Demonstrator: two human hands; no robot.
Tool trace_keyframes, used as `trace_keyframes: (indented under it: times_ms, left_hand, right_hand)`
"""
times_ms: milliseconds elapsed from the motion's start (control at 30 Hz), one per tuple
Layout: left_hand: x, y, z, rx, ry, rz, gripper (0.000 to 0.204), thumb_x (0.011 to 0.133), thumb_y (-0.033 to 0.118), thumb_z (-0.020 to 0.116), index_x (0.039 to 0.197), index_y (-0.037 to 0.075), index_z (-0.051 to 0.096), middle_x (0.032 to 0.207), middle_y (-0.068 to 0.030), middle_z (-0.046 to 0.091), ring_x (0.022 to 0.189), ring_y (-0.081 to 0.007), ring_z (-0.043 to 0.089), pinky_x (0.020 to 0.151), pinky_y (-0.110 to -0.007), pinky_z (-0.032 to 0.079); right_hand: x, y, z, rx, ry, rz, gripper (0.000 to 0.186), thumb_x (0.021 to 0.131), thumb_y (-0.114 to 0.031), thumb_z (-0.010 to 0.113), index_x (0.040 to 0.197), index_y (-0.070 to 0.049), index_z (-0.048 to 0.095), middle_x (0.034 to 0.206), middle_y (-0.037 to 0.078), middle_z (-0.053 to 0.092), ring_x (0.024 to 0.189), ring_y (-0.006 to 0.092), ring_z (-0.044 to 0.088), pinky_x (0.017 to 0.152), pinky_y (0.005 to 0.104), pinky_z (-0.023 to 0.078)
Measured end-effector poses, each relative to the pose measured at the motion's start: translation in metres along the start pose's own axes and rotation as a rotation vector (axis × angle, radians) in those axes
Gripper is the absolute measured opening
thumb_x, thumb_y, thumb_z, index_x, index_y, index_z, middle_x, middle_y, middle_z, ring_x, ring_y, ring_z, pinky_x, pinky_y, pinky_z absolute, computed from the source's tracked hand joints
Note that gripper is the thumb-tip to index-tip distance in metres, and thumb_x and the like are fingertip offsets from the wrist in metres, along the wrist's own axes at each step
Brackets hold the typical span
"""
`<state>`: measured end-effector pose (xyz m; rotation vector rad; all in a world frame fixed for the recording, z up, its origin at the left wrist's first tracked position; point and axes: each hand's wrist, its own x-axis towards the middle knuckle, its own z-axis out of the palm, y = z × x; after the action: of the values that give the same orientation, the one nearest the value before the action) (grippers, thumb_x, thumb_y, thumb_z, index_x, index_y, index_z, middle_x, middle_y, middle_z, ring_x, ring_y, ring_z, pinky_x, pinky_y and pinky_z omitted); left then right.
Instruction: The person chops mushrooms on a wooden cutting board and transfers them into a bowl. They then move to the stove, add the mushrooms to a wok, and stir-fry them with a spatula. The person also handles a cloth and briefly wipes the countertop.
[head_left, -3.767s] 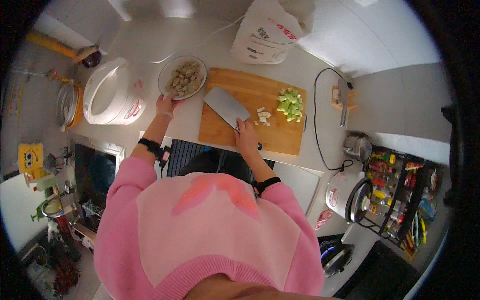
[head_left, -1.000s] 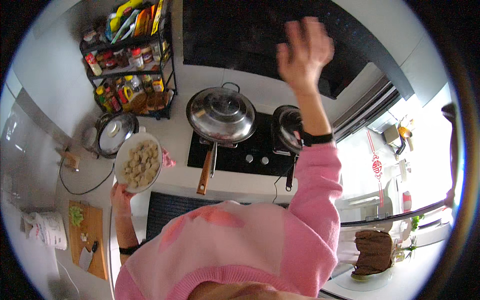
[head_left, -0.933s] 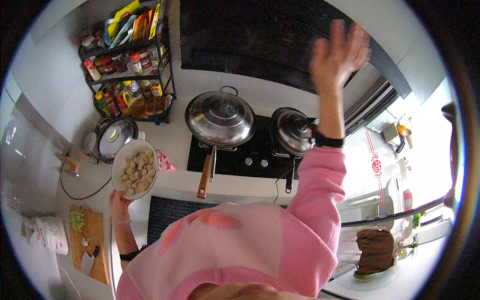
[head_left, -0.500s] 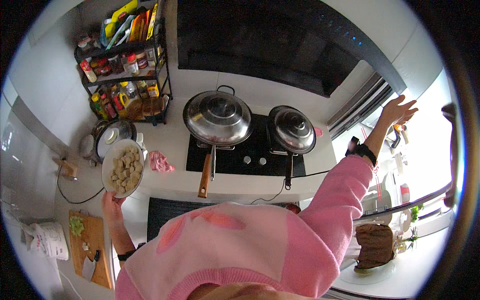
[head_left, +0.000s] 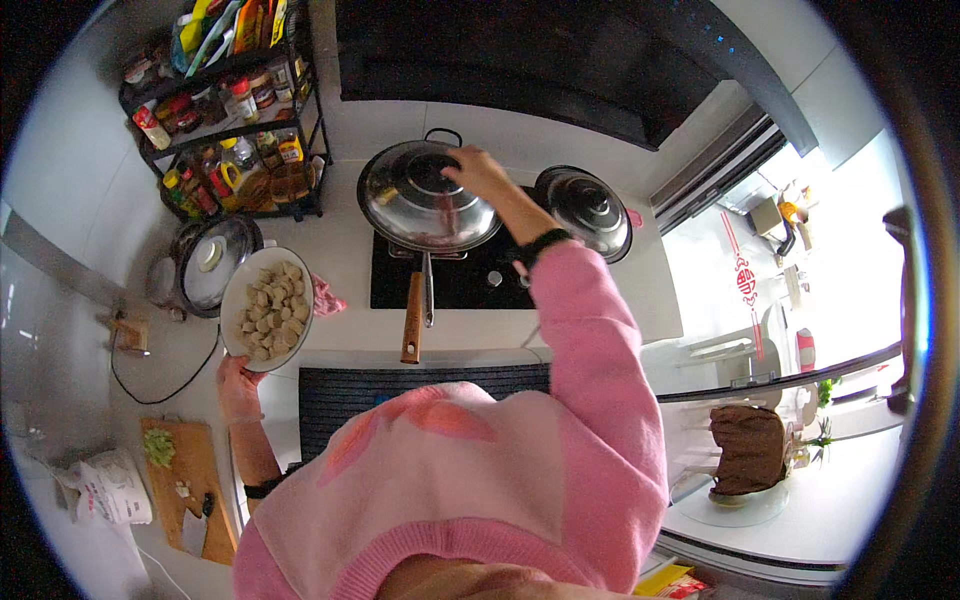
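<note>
My left hand (head_left: 241,385) grips the near rim of a white plate (head_left: 236,300), holding it tilted at the counter's left side. Pale, chunky cut pieces (head_left: 272,310) of food are heaped on it; I cannot tell their kind. Over the left burner my right hand (head_left: 478,172) is curled at the knob of a domed metal pan lid (head_left: 400,215). That lid covers a pan whose wooden handle (head_left: 412,325) points toward me. A second lidded pan (head_left: 590,222) stands on the right burner, partly behind my right arm.
A black spice rack (head_left: 235,130) stands at the back left. Beside the plate are a glass-lidded pot (head_left: 215,262) and a pink cloth (head_left: 325,297). A cutting board (head_left: 185,450) holds chopped greens and a knife (head_left: 197,525). The black range hood (head_left: 520,65) overhangs the stove (head_left: 460,285).
My right hand has come from the far right, by the window, to the left pan's lid. My view has shifted slightly; the plate stays in my left hand.
</note>
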<state>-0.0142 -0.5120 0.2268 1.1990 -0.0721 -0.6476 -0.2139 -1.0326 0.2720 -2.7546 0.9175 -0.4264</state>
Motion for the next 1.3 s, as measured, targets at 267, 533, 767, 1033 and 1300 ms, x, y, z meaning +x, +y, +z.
trace_keyframes:
  times_ms: [267,533,767,1033,1300]
  left_hand:
    - [-0.016,-0.001,0.001,0.05,-0.004,-0.002,0.021,0.082,0.008,0.052,0.101,-0.002,0.055,0.095,-0.0109,0.063,0.08,-0.0205,0.066,0.066,-0.034,0.059]
    - [-0.004,-0.011,-0.001,0.047,-0.039,0.004,0.025,0.084,0.009,0.052,0.107,-0.003,0.056,0.106,-0.0156,0.062,0.091,-0.024,0.065,0.069,-0.037,0.06]
    - [0.021,-0.023,0.016,-0.004,-0.046,-0.063,0.032,0.088,0.012,0.054,0.116,-0.004,0.05,0.11,-0.0162,0.061,0.093,-0.0251,0.065,0.073,-0.039,0.06]
    - [0.021,-0.028,0.056,0.008,-0.172,0.002,0.018,0.089,0.011,0.052,0.101,-0.001,0.058,0.099,-0.0094,0.064,0.082,-0.0187,0.065,0.063,-0.032,0.057]
    - [0.012,-0.045,0.104,0.05,-0.146,-0.021,0.014,0.082,0.007,0.058,0.093,0.001,0.06,0.093,-0.0077,0.064,0.078,-0.0176,0.064,0.062,-0.032,0.057]
  right_hand:
    - [0.053,-0.013,0.064,-0.239,-0.265,0.324,0.052,0.082,-0.037,0.066,0.123,-0.006,0.057,0.128,0.022,0.047,0.108,0.0404,0.057,0.088,0.0451,0.051]
    - [0.039,-0.009,0.022,-0.111,0.005,0.184,0.052,0.079,-0.031,0.064,0.124,-0.005,0.057,0.109,0.021,0.063,0.105,0.0384,0.058,0.085,0.0433,0.053]
    - [-0.059,0.052,-0.125,0.153,0.244,0.125,0.048,0.078,-0.033,0.066,0.118,-0.007,0.063,0.09,0.019,0.069,0.08,0.0305,0.068,0.075,0.0393,0.054]
    - [-0.233,0.174,-0.253,-0.089,0.474,0.602,0.041,0.076,-0.028,0.07,0.109,-0.006,0.067,0.084,0.021,0.068,0.076,0.0318,0.068,0.071,0.0403,0.052]
    - [-0.375,0.395,-0.229,-0.393,0.423,0.88,0.04,0.07,-0.032,0.073,0.098,-0.004,0.071,0.091,0.02,0.069,0.087,0.0322,0.067,0.081,0.0383,0.052]
